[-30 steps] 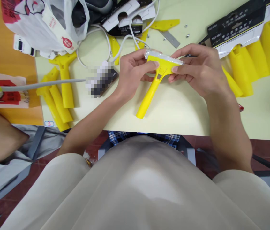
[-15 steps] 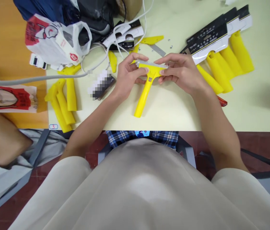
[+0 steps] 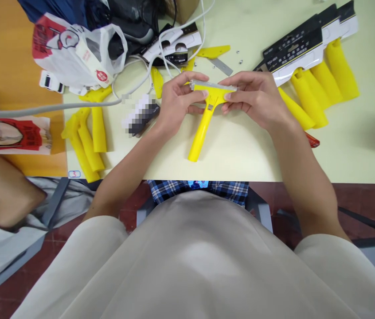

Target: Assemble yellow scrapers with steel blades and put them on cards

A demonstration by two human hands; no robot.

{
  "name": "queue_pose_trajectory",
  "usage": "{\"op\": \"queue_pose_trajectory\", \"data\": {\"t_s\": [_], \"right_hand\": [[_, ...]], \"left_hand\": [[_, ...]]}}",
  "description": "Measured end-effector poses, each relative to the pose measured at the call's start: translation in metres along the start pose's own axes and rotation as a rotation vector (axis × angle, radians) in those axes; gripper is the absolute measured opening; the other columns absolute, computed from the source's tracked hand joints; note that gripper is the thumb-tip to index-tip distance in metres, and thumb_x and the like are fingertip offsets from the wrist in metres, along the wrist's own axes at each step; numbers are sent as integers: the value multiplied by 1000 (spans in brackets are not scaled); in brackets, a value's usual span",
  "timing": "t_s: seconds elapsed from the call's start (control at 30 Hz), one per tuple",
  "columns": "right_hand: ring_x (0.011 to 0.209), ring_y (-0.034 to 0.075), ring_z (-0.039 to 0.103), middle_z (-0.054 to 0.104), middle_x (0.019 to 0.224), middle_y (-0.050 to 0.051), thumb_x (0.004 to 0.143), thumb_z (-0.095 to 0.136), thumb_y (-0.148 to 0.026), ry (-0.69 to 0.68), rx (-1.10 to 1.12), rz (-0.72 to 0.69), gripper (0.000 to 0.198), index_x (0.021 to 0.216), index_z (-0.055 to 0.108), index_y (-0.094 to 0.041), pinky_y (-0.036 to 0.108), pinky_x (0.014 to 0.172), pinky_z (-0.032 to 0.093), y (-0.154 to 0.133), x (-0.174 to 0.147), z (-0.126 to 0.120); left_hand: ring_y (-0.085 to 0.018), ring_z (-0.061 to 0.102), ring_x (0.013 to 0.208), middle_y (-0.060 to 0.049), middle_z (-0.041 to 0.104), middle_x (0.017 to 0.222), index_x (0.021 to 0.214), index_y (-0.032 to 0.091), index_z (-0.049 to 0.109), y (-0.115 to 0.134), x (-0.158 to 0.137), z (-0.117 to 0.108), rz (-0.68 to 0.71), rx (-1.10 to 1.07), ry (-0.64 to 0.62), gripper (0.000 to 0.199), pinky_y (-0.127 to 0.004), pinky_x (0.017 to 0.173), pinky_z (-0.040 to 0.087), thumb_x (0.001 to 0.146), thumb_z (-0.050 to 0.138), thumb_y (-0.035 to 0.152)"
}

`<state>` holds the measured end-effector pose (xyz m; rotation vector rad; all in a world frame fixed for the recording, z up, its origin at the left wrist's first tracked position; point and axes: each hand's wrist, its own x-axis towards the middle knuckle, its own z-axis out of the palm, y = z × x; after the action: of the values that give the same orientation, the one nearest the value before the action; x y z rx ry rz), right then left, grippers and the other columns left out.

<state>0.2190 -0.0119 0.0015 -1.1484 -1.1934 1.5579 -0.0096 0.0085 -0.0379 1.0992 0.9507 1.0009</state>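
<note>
A yellow scraper [image 3: 201,128] with a metal strip along its wide head is held over the table, its handle slanting down toward me. My left hand [image 3: 177,99] pinches the left end of the head, thumb on the near face and fingers behind. The right end of the head is gripped the same way by my right hand [image 3: 254,97]. Beyond my hands lie a yellow head piece [image 3: 214,52], a grey metal blade [image 3: 222,67] and several small screws [image 3: 238,52]. Parts of the head are hidden under my thumbs.
Several yellow handles [image 3: 83,141] lie at the left. At the right, yellow scrapers [image 3: 342,66] sit under black-and-white card packaging [image 3: 294,53], near a red object [image 3: 313,140]. A white cable [image 3: 74,105] crosses by a plastic bag [image 3: 64,48]. Another person's arm [image 3: 11,190] is at the left.
The view has shifted slightly, and the scraper's head is tilted a little differently. Both hands keep their hold on it.
</note>
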Motion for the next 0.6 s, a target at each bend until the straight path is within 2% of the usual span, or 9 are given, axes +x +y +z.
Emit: {"op": "queue_pose_trajectory", "data": {"t_s": [0.2,0.4,0.6], "right_hand": [[75,23,73,77,89,2,69,99,-41,111,14,-61,40,101,78,-27,50,88,68,4,3,6],[74,22,71,77,90,1,77,99,-41,123,32,-135,36,103,76,-27,47,85,67,14,3,9],[72,19,70,76,93,2,83,94,-33,133,79,-130,28,101,74,-24,45,84,66,10,-1,12]], "left_hand": [[-22,79,88,4,83,95,109,39,82,10,-5,5,42,-53,52,30,-40,73,69,81,93,39],[-22,78,83,3,81,91,102,39,81,13,-6,7,33,-65,77,27,-38,69,69,78,92,34],[-23,80,89,4,81,92,109,38,78,15,-10,10,50,-62,74,31,-36,72,67,80,91,35]]}}
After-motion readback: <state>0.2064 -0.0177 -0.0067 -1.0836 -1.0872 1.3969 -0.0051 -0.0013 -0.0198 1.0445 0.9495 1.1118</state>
